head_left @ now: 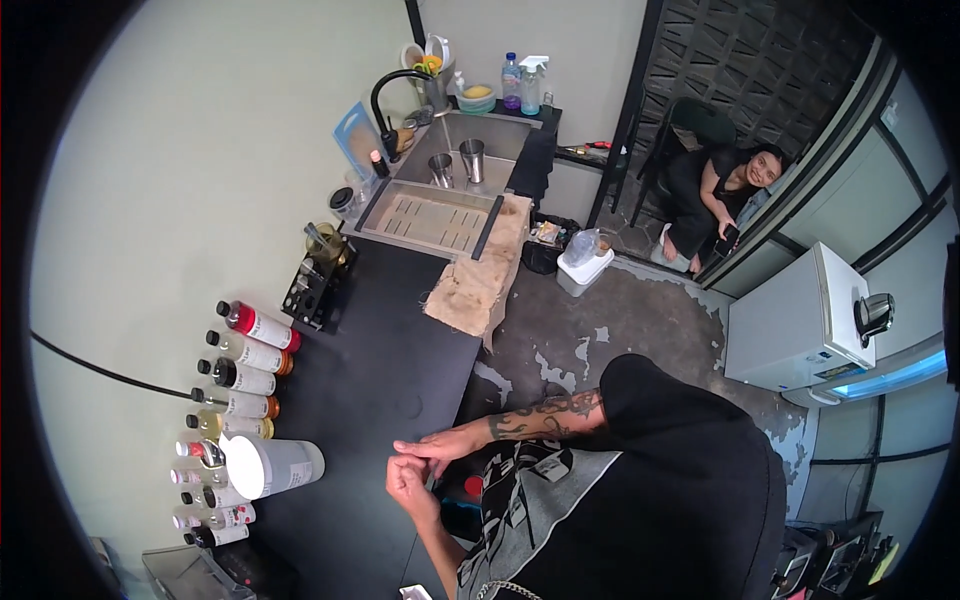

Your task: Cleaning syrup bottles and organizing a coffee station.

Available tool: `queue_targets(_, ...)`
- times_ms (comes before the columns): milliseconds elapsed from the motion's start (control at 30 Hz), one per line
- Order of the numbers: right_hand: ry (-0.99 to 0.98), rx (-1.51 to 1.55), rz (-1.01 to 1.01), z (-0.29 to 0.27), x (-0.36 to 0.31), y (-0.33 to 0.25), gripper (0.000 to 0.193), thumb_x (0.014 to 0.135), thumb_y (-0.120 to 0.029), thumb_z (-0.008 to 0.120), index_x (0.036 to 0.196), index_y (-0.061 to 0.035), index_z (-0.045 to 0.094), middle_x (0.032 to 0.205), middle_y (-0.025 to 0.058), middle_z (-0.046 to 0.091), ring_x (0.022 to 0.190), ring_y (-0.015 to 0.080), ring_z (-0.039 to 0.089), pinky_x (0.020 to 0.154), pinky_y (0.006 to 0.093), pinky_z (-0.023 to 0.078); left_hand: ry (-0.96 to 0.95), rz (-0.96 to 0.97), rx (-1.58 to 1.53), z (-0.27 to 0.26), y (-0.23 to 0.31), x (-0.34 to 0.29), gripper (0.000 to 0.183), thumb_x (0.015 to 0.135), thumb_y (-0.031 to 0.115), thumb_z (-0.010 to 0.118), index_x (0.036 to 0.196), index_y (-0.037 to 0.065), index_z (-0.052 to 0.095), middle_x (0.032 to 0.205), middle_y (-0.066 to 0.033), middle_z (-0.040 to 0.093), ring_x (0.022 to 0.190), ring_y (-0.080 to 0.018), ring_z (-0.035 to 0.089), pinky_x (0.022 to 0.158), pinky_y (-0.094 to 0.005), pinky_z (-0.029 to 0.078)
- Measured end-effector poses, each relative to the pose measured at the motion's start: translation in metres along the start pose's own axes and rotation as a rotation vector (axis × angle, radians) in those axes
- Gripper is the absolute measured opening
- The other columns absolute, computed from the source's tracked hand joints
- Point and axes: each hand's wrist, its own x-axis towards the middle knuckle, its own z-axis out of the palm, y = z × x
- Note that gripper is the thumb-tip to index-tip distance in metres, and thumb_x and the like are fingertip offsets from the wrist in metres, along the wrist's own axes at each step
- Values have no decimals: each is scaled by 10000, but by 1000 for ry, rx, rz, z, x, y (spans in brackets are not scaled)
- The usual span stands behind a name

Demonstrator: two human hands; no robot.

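Observation:
My right hand (455, 442), on the tattooed forearm, reaches in front of my torso and meets my left hand (408, 482) over the edge of the black counter (390, 370). The left hand's fingers are curled in. My right thumb lies along the top, while its other fingers are partly hidden behind the left hand. Both hands look closed together; whatever may be between them cannot be made out. A white lidded tub (290, 468) stands on the counter to the left of my hands, beside a row of labelled bottles (250, 355). Just below my hands shows a small red round thing (473, 486).
Beyond the counter is a sink (490, 130) with two metal cups (472, 160) and a black tap (376, 105). A tan cloth (470, 290) hangs over the counter's end. A person (715, 190) sits at the doorway. A white fridge (790, 325) stands right.

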Motion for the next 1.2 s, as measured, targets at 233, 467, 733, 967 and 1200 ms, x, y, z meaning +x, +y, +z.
queue_targets(233, -53, 428, -92, 36, 26, -55, 801, 1049, -692, 238, 1388, -11, 490, 1261, 153, 641, 1144, 235, 641, 1000, 371, 514, 241, 256, 490, 1, 19, -2, 100, 993, 55, 621, 915, -7, 610, 935, -82, 632, 797, -148, 600, 707, -277, 479)
queue_targets(467, 188, -201, -132, 42, 35, -34, 400, 1101, -316, 500, 1369, -24, 550, 1328, 145, 635, 1214, 215, 623, 1010, 343, 517, 455, 179, 491, -41, 34, -63, 285, 990, 173, 670, 751, 20, 638, 798, -81, 656, 783, -227, 642, 738, -323, 498)
queue_targets(733, -33, -1472, 360, -2, 64, 38, 1063, 927, -650, 616, 1658, -181, 3, 1694, 245, -133, 1533, 529, -121, 1151, 752, 73, 1167, -150, 347, -76, 95, -211, 420, 1069, 351, 557, 853, 10, 674, 630, -78, 585, 584, -125, 543, 570, -318, 446)
queue_targets(967, -137, -1596, 440, 5, 70, 47, 1190, 894, -737, 585, 1619, -220, -205, 1622, 280, -324, 1468, 587, -255, 1084, 819, 16, 1280, -855, 1211, -143, 83, -374, 259, 948, 209, 683, 1155, 53, 677, 1080, -164, 703, 1050, -365, 661, 872, -467, 537)
queue_targets(1200, -107, -1585, 387, 1, 66, 52, 1185, 887, -743, 594, 1630, -229, -173, 1638, 263, -304, 1480, 562, -258, 1091, 810, -15, 1435, -963, 1340, -201, 70, -472, 176, 925, 206, 674, 1032, 76, 725, 1056, -167, 713, 1007, -381, 689, 878, -472, 559)
